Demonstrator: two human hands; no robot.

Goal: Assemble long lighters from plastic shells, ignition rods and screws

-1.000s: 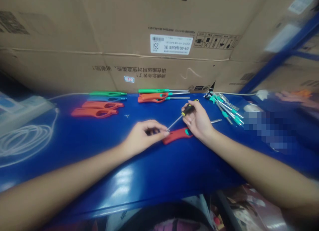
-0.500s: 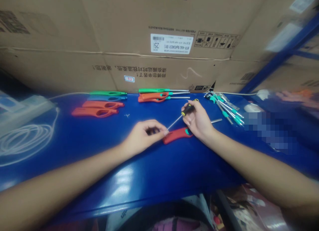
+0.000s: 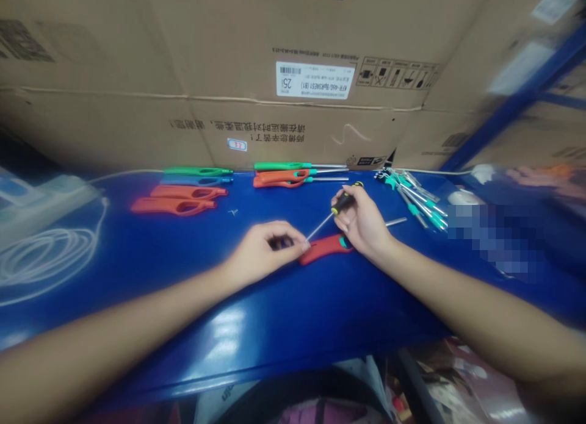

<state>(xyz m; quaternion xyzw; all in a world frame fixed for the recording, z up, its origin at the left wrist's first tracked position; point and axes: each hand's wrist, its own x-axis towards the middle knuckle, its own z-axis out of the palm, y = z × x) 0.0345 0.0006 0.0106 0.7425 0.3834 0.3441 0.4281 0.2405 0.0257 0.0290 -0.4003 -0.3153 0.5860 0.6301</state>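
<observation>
My right hand point(image 3: 361, 219) grips a black and yellow screwdriver point(image 3: 344, 202), its metal shaft slanting down to the left end of a red lighter body point(image 3: 323, 248) lying on the blue table point(image 3: 183, 277). My left hand point(image 3: 263, 250) is pinched at that same end, fingertips touching the screwdriver tip and the red piece. Whether a small part sits between the left fingers is hidden. A metal tube point(image 3: 396, 221) sticks out to the right behind my right hand.
Red, green and blue lighter bodies point(image 3: 178, 198) lie at the back left, more of them point(image 3: 288, 174) at the back middle. A heap of teal-tipped metal rods point(image 3: 414, 195) lies at the back right. White coiled cable point(image 3: 41, 256) is at left. Cardboard boxes point(image 3: 274, 76) wall the back.
Almost nothing: my right hand and the screwdriver have shifted very slightly; the left hand stays pinched at the end of the red piece.
</observation>
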